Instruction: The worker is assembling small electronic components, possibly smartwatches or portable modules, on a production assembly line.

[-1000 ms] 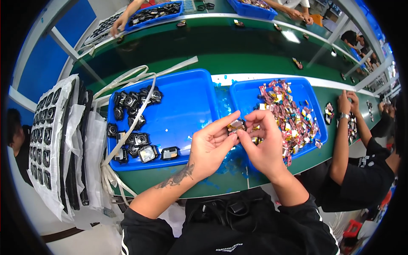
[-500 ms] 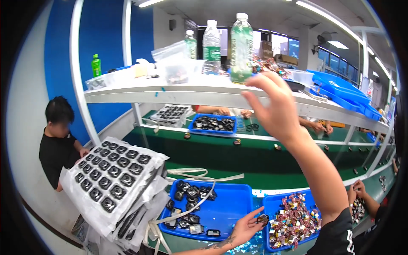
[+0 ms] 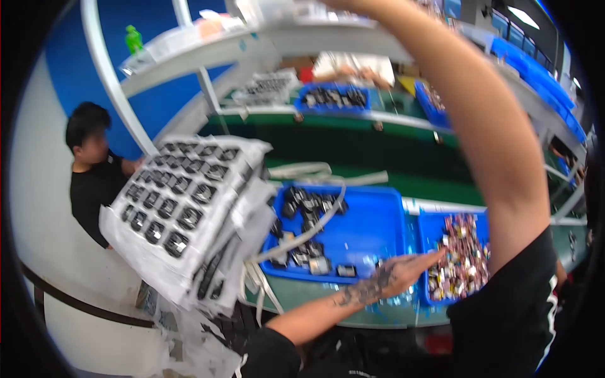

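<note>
My left hand, its forearm tattooed, reaches in from below, over the gap between two blue trays. Its fingers are pressed together, pointing right to the edge of a heap of small pink, silver and gold parts; whatever they hold is hidden and blurred. These parts fill the right blue tray. In the left blue tray lie several black housings, mostly along its left side. My right arm stretches up past the white shelf; its hand is cut off by the top edge.
At the left stands a tilted stack of paper-lined trays with round-centred black units. A person is beside it. White straps cross the left tray. Beyond the green belt, another person's hands work near a blue tray.
The view has tilted down and blurred. My right hand, seen open near a bottle before, has gone out at the top. My left hand's small dark part no longer shows.
</note>
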{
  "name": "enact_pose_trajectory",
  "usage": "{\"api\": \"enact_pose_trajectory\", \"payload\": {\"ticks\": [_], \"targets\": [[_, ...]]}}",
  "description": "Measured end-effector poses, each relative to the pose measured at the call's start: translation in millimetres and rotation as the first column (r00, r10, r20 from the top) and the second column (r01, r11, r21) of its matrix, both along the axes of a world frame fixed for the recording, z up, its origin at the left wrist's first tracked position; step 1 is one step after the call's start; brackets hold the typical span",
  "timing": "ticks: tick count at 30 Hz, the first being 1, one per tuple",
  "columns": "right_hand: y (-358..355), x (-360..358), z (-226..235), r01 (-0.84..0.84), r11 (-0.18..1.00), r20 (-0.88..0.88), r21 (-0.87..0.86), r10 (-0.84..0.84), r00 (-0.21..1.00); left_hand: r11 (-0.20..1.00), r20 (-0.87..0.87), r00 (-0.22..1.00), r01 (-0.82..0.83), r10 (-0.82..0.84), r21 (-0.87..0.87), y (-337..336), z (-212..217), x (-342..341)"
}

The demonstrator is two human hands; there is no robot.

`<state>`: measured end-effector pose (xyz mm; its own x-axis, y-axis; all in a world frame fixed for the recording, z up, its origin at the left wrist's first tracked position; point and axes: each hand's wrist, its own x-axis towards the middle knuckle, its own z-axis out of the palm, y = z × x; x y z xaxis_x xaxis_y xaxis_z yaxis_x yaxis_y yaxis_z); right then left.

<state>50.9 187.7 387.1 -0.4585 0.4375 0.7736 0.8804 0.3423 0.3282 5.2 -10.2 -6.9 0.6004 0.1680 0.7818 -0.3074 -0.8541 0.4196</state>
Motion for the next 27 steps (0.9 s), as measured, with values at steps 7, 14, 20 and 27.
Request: {"api": "enact_pose_trajectory", "payload": {"ticks": [7,14,20,27], "targets": [[-156,15,-45,-0.178,0.983,-0.063,0.046,0.18,0.982,0.953,-0.313,0.924,0.271,-0.218,0.136,-28,2,-1],[-246,55,-139,-0.09,0.959,-0.278,-0.268,0.013,0.961,0.917,-0.476,0.841,0.367,-0.256,0.155,-41,-6,-8],[-235,70,-278,-0.144,0.923,-0.035,-0.356,0.14,0.989,0.901,-0.181,0.957,0.276,-0.226,0.335,-55,-33,4],[-230,83,-346,-0.054,0.898,0.039,-0.437,0.079,0.996,0.916,0.134,0.961,0.182,-0.243,0.357,-62,-35,7]]}}
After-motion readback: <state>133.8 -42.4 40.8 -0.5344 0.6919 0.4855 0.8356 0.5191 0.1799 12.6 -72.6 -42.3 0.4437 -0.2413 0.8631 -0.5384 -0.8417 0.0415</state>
